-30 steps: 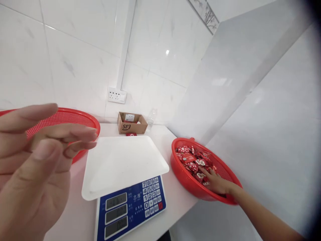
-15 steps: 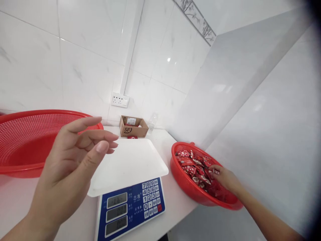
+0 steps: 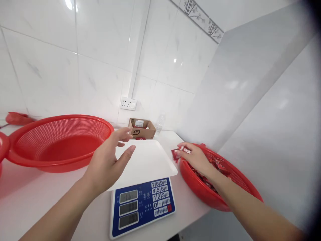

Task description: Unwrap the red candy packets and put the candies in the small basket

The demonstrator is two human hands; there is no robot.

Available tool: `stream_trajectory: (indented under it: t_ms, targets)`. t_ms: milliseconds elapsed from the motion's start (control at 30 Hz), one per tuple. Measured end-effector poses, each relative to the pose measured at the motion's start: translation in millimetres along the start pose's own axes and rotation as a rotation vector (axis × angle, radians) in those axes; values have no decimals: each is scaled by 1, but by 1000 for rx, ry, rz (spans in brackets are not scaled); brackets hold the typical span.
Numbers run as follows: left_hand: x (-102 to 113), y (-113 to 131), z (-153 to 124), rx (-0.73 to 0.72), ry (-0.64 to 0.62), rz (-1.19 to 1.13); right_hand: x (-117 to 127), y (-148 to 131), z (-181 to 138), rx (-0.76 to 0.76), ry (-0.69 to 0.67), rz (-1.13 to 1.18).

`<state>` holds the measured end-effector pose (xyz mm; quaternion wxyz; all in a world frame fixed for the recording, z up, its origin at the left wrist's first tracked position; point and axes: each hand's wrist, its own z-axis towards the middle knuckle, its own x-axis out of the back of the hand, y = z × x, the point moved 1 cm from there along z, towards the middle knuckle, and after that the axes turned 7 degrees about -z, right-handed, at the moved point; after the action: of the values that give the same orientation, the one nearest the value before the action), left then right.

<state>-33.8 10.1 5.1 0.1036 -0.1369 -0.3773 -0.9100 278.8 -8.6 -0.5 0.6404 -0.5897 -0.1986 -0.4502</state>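
Note:
My left hand point(image 3: 110, 160) hovers open, fingers spread, over the left edge of the white pan point(image 3: 147, 159) of a blue electronic scale point(image 3: 142, 206). My right hand point(image 3: 194, 157) is closed on red wrapped candies point(image 3: 177, 153) and sits above the near rim of the red basket point(image 3: 220, 197) full of the same candies, close to the pan's right edge. The pan has nothing on it.
A large red mesh basket point(image 3: 60, 142) with nothing visible in it stands at the left. A small cardboard box point(image 3: 141, 129) and a clear bottle point(image 3: 159, 124) stand by the tiled wall, under a socket point(image 3: 128, 103). The counter's edge runs just right of the scale.
My right hand has lifted out of the candy basket with candies and moved left toward the scale. My left hand has dropped away from the camera to the pan's left edge.

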Motion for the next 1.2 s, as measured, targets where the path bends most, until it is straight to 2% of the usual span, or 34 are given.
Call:
stream_trajectory:
  t_ms: [133,233,333,467,633,800,1067,1200]
  targets:
    - [-6,-13,5,12,-270,250,-47,-40,9,57,-181,238]
    - [-13,-25,6,1,-454,336,-69,-60,16,76,-274,383]
    - [-19,-34,3,7,-576,361,-79,-69,19,87,-354,471]
    - [-25,-41,1,53,-696,394,-80,-68,18,68,-386,485]
    - [-28,-44,0,87,-778,397,-77,-55,21,34,-365,441]
    - [-29,-44,0,102,-799,384,-87,-40,24,43,-349,375]
    - [-32,-45,0,119,-851,392,-94,-42,27,248,-235,179]
    - [-33,-47,0,126,-842,403,-103,-46,25,352,-253,57]
